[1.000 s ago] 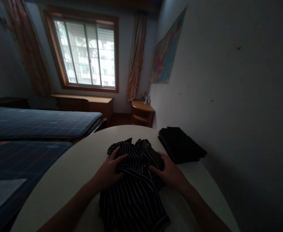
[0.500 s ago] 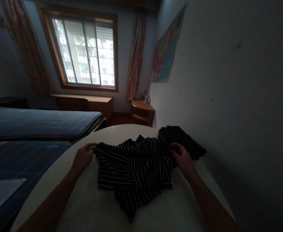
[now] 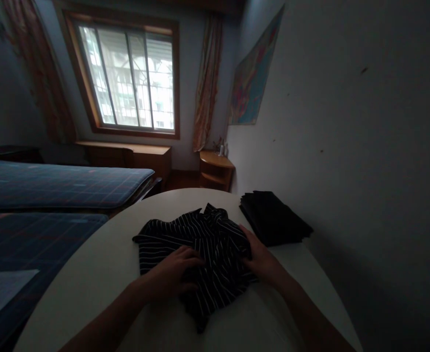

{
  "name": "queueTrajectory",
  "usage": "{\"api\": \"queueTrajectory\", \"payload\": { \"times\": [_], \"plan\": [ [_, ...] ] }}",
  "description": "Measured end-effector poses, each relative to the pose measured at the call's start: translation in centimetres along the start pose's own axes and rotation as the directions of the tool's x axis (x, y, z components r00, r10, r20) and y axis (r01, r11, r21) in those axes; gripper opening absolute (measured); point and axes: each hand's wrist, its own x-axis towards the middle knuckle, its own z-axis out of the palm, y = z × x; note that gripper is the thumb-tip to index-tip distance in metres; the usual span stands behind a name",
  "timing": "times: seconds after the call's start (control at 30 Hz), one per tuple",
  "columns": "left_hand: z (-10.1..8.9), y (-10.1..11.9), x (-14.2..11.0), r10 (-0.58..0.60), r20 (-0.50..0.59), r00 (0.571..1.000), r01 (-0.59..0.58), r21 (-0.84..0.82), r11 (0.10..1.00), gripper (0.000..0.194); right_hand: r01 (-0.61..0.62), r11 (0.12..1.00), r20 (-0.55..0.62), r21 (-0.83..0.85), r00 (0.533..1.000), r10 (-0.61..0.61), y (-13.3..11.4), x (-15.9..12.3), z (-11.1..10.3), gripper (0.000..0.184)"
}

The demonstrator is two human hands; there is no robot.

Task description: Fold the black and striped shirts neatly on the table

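A black shirt with white stripes (image 3: 215,259) lies rumpled on a round white table (image 3: 101,274), one pointed end toward me. My left hand (image 3: 174,271) rests over its front left part, fingers stretched out and thumb apart, not gripping. At the shirt's right edge, my right hand (image 3: 259,256) has its fingers and thumb around a bunch of the cloth. Some fingertips of that hand are hidden by the fabric.
A stack of folded black cloth (image 3: 273,217) sits on the table at the right, beside the wall (image 3: 347,195). To the left are beds with blue plaid mattresses (image 3: 53,186) and a pale sheet (image 3: 5,293). A corner shelf (image 3: 216,164) stands beyond the table.
My left hand has let go of the shirt's upper left corner and moved right and toward me. My right hand has shifted left and nearer, and the shirt's right side is bunched inward.
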Motion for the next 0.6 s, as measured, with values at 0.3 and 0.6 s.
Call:
{"api": "queueTrajectory", "payload": {
  "times": [0.3,0.6],
  "plan": [
    [-3.0,-4.3,-1.1,-0.276,-0.378,0.883,0.342,0.117,0.933,0.025,-0.062,0.979,-0.503,0.196,0.85,0.155,0.5,2.1,-2.4,0.051],
    [-4.4,-7.0,-1.8,-0.533,-0.707,0.466,0.638,-0.149,0.755,0.031,0.011,0.966,-0.526,0.258,0.84,0.131,1.7,2.4,-1.4,0.051]
  ]
}}
